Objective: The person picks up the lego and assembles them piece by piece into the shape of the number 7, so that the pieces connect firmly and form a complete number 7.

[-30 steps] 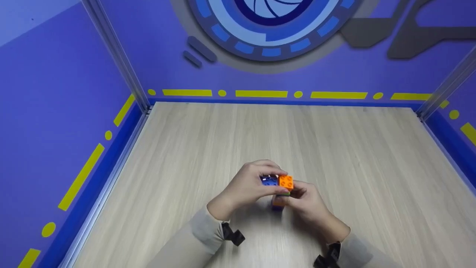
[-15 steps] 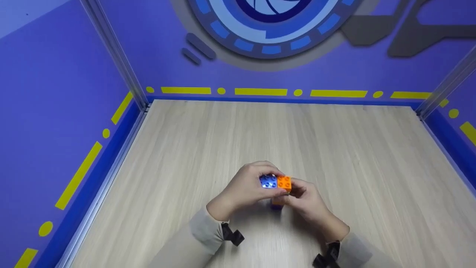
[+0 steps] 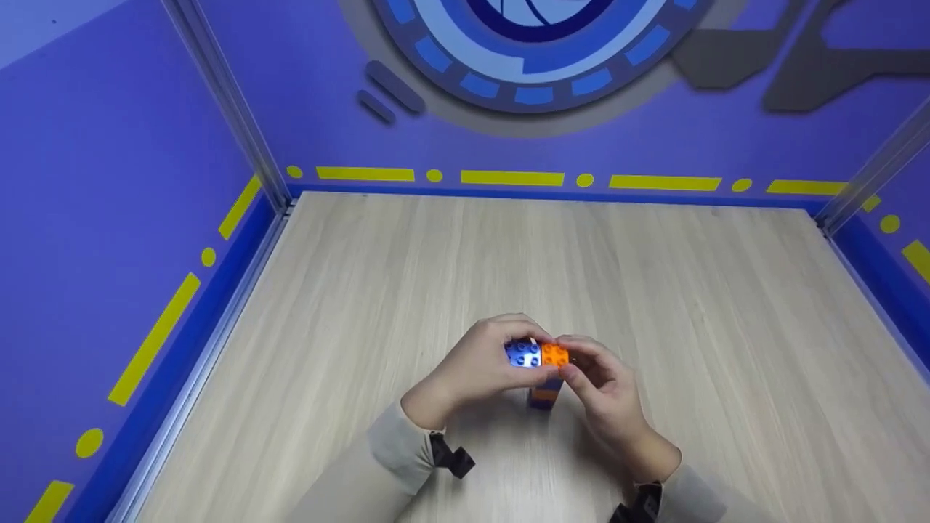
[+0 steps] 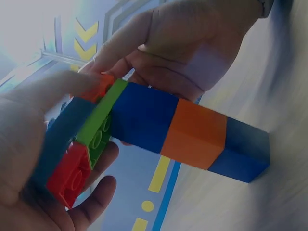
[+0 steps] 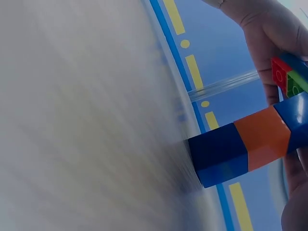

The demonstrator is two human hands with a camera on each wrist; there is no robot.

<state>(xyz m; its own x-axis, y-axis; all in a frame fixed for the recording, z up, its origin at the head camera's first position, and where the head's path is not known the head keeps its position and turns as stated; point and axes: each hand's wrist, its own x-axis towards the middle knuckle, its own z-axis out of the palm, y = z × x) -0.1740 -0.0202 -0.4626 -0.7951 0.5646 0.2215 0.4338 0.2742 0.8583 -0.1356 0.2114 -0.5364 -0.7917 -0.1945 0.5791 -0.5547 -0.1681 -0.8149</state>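
Observation:
A tower of toy building bricks stands upright on the table: a blue brick (image 5: 220,155) at the bottom, an orange brick (image 4: 195,132) above it, then another blue brick (image 4: 144,115). Across its top sits a green plate brick (image 4: 103,113) that juts out sideways, with a red brick (image 4: 71,173) beside it. The topmost layer has a studded blue brick (image 3: 523,354) beside a small orange brick (image 3: 555,355). My left hand (image 3: 488,359) grips this top layer from the left, thumb and fingers on opposite sides. My right hand (image 3: 607,388) pinches the small orange brick from the right.
The pale wood-grain table (image 3: 363,290) is bounded by blue-purple panels (image 3: 479,156) at the back and both sides. Metal posts (image 3: 236,109) stand at the back corners. A black camera mount (image 3: 452,456) sits at the left wrist.
My right hand has risen from the tower's side to the small orange brick on top, uncovering more of the tower. The left hand has stayed almost in place on the top layer.

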